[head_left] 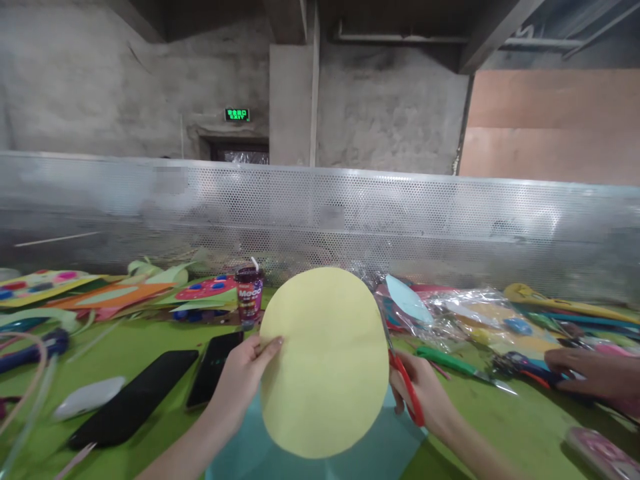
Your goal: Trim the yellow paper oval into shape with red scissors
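Observation:
A rounded piece of pale yellow paper (323, 360) is held up in front of me, hiding part of the table. My left hand (250, 363) pinches its left edge, thumb on the near face. On the other side, my right hand (420, 387) grips a pair of scissors with red handles (411, 393). Their blades lie along the paper's right edge, partly hidden behind it. Beneath the yellow piece lies a sheet of light blue paper (280, 457) on the green table.
Two black phones (137, 393) and a white case (90, 397) lie left. A drink cup (249, 297) with a straw stands behind. At right are a green-handled cutter (450, 360), plastic-wrapped craft pieces (465, 313) and another person's hand (590, 373). A perforated metal screen (320, 207) borders the back.

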Motion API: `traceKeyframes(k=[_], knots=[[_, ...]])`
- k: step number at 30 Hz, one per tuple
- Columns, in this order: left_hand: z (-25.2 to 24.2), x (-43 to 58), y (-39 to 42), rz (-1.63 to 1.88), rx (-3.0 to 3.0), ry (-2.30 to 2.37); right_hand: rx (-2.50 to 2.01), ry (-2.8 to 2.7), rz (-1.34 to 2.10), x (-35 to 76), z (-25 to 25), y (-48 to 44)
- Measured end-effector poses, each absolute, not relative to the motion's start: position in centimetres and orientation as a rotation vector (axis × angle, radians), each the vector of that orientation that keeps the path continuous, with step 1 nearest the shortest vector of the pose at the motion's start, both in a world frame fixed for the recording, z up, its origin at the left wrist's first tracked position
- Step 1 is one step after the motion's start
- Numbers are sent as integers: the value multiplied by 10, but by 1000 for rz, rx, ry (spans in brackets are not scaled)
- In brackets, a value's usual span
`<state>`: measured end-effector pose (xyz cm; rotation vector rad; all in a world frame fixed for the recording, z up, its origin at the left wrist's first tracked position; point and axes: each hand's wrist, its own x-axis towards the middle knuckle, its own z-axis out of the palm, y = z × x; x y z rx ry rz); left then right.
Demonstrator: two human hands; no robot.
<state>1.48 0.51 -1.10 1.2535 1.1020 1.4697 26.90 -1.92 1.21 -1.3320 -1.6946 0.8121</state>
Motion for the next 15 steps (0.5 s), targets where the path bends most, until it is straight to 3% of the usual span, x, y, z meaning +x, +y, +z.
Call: traceKeyframes(k=[15], knots=[[-7, 16, 3, 1453, 1253, 1089, -1347, -1711, 809, 268, 12, -20]])
